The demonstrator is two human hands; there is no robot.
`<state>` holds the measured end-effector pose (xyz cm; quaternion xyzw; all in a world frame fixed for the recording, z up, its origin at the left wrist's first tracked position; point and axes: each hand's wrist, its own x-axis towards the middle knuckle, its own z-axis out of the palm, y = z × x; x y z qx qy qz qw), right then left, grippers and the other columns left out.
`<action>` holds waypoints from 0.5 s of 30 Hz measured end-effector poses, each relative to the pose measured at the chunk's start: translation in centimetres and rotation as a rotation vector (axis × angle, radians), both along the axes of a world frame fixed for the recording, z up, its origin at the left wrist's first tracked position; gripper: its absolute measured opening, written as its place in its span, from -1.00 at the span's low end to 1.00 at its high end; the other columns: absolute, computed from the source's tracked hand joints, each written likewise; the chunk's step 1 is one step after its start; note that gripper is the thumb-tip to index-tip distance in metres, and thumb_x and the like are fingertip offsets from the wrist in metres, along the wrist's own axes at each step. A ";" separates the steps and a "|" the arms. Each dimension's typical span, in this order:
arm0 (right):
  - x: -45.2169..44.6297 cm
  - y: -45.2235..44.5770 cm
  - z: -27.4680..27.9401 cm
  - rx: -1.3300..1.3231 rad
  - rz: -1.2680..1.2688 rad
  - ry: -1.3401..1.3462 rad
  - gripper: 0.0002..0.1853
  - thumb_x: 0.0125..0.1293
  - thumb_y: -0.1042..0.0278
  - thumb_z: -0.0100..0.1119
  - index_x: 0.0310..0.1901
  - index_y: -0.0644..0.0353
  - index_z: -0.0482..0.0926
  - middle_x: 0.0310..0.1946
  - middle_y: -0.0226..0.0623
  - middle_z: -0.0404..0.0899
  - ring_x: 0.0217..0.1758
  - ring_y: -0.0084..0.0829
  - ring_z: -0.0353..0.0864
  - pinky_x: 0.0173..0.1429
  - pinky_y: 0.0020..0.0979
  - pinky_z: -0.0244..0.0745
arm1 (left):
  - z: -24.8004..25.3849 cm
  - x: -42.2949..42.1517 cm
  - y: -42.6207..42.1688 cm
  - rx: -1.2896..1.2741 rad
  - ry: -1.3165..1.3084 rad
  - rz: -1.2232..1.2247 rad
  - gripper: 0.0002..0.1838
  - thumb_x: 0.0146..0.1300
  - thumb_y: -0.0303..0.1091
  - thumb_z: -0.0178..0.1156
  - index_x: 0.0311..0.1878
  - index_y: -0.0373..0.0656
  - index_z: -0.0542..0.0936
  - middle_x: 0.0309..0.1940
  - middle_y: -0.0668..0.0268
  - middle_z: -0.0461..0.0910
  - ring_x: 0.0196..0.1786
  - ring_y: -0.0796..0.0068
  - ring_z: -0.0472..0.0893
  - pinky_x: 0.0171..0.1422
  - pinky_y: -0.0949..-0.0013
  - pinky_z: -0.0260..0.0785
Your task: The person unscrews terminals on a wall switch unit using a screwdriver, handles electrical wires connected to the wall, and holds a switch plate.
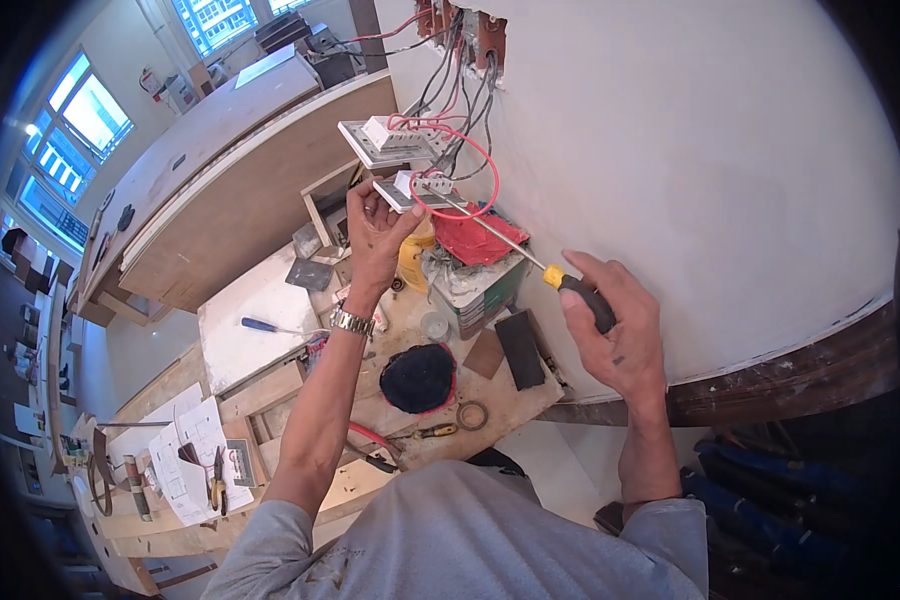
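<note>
My left hand [375, 238] grips a white socket plate [398, 194] by its edges, with its wired back turned toward me. In my right hand [618, 335] is a screwdriver [518, 246] with a black and yellow handle. Its long shaft reaches to the terminals on the back of that plate, where the tip is too small to make out. Just above hangs a second white socket plate [370, 150]. Red and black wires [457, 95] run from both plates up to a hole in the wall [485, 40]. One red wire loops out around the screwdriver shaft.
Below my hands, a wooden workbench [510, 415] carries a black cap [417, 378], a blue-handled screwdriver [260, 325], a red cloth [475, 238] on a bucket, pliers [217, 485] and paper drawings [175, 455]. A long wooden counter [260, 190] stands left; the white wall [690, 180] rises right.
</note>
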<state>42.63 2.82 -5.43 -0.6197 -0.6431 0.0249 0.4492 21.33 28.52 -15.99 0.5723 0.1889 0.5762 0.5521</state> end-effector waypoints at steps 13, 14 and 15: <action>-0.4 -0.3 -0.7 0.137 -0.016 0.044 -0.62 0.31 0.62 0.40 0.16 0.25 0.70 -0.22 -0.16 0.57 -0.22 -0.24 0.66 -0.10 -0.26 0.60 | -0.4 0.8 -1.1 -0.048 0.067 0.066 -0.22 0.31 -0.40 0.55 0.42 -0.23 0.23 0.38 0.05 0.43 0.44 0.28 0.51 0.54 0.15 0.43; -0.4 -0.3 -0.9 0.138 -0.017 0.044 -0.62 0.31 0.62 0.40 0.16 0.25 0.70 -0.22 -0.16 0.57 -0.22 -0.24 0.66 -0.10 -0.26 0.60 | -0.3 0.9 -1.2 -0.041 0.095 0.081 -0.27 0.35 -0.39 0.51 0.41 -0.22 0.25 0.38 0.06 0.45 0.45 0.29 0.51 0.55 0.13 0.43; -0.4 -0.5 -1.1 0.116 -0.022 0.076 -0.62 0.29 0.63 0.41 0.16 0.26 0.70 -0.18 -0.16 0.59 -0.18 -0.25 0.67 -0.06 -0.27 0.60 | -0.2 0.7 -1.4 -0.041 0.096 0.081 -0.27 0.35 -0.39 0.51 0.41 -0.22 0.25 0.38 0.06 0.45 0.45 0.29 0.51 0.55 0.13 0.43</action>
